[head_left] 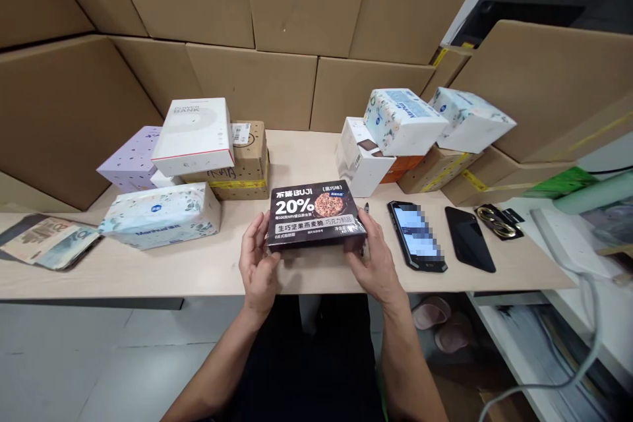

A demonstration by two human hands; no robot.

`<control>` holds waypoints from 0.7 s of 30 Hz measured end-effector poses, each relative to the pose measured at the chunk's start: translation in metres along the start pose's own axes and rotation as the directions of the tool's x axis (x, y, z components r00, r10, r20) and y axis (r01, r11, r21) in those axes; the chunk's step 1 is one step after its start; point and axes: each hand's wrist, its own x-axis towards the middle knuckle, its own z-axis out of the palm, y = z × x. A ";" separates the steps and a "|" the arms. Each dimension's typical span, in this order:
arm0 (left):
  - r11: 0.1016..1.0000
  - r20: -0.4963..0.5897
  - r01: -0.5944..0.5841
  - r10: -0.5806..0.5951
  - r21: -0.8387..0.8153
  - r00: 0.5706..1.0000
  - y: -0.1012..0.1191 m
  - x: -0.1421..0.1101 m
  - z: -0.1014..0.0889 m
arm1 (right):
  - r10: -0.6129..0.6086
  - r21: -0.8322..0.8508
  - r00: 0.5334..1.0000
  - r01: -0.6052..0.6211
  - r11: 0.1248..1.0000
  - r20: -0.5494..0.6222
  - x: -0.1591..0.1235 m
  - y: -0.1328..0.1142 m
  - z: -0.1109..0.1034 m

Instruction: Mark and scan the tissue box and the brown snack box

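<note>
Between my two hands is a black snack box (316,214) with white lettering and a picture of a round oat cookie, held close to the table's front edge. My left hand (260,267) grips its left end, thumb along the near side. At the opposite end my right hand (373,254) is closed around the corner. The box's printed face tilts up toward me. Its underside is hidden. A small dark object, partly covered, shows beside my right fingers; I cannot make out what it is.
Left stand a white power bank box (192,135), a brown carton (250,151), a purple box (131,158), a tissue pack (163,214) and banknotes (49,241). Right are more tissue packs (403,122), a white box (363,158), two phones (418,237) and a coiled cable (497,221). Cardboard walls (257,89) enclose the back.
</note>
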 end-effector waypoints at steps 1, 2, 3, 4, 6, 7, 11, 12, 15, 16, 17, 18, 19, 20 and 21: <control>1.000 -0.001 0.000 0.000 0.006 1.000 0.000 0.000 0.000 | 0.022 0.014 1.000 -0.023 1.000 0.011 0.001 0.000 -0.001; 1.000 -0.001 -0.002 0.002 0.019 1.000 0.001 0.000 0.001 | 0.051 0.032 0.998 -0.051 0.998 0.026 0.001 0.000 -0.003; 0.999 -0.001 -0.006 0.006 0.033 1.000 0.001 0.000 0.001 | 0.079 0.052 0.996 -0.081 0.995 0.040 0.002 0.000 -0.004; 0.999 -0.003 -0.011 0.012 0.044 1.000 0.001 -0.001 0.001 | 0.103 0.071 0.994 -0.106 0.992 0.047 0.002 0.000 -0.006; 0.998 -0.012 -0.034 0.034 0.051 0.999 0.002 -0.002 0.001 | 0.123 0.108 0.992 -0.126 0.986 0.035 0.004 0.001 -0.007; 0.997 -0.021 -0.049 0.050 0.052 0.999 0.001 -0.002 0.001 | 0.126 0.124 0.992 -0.128 0.984 0.021 0.004 0.001 -0.006; 0.994 -0.040 -0.093 0.095 0.050 0.995 -0.002 -0.005 0.000 | 0.149 0.178 0.989 -0.146 0.973 -0.002 0.008 0.002 -0.005; 0.994 -0.034 -0.100 0.102 0.046 0.994 -0.003 -0.005 0.000 | 0.162 0.194 0.987 -0.161 0.968 0.006 0.009 0.002 -0.004; 0.988 -0.028 -0.143 0.144 0.062 0.989 -0.005 -0.004 -0.001 | 0.224 0.233 0.974 -0.224 0.946 0.025 0.010 0.003 -0.003; 0.985 -0.031 -0.156 0.159 0.080 0.987 -0.005 -0.004 -0.001 | 0.253 0.238 0.967 -0.252 0.938 0.024 0.010 0.003 -0.003; 0.981 -0.032 -0.164 0.168 0.101 0.985 -0.004 -0.004 -0.001 | 0.281 0.240 0.960 -0.277 0.931 0.018 0.010 0.002 -0.003; 0.979 -0.029 -0.164 0.169 0.119 0.985 -0.003 -0.003 -0.001 | 0.305 0.239 0.952 -0.298 0.924 0.007 0.011 0.001 -0.003; 0.978 -0.022 -0.157 0.162 0.133 0.987 -0.002 -0.003 -0.001 | 0.326 0.236 0.946 -0.315 0.919 -0.006 0.013 -0.001 -0.003; 0.980 -0.011 -0.143 0.146 0.141 0.989 0.000 -0.002 0.000 | 0.344 0.231 0.939 -0.331 0.915 -0.020 0.014 -0.003 -0.004; 0.982 0.006 -0.122 0.122 0.141 0.992 0.001 -0.001 0.001 | 0.363 0.221 0.931 -0.347 0.911 -0.034 0.017 -0.005 -0.004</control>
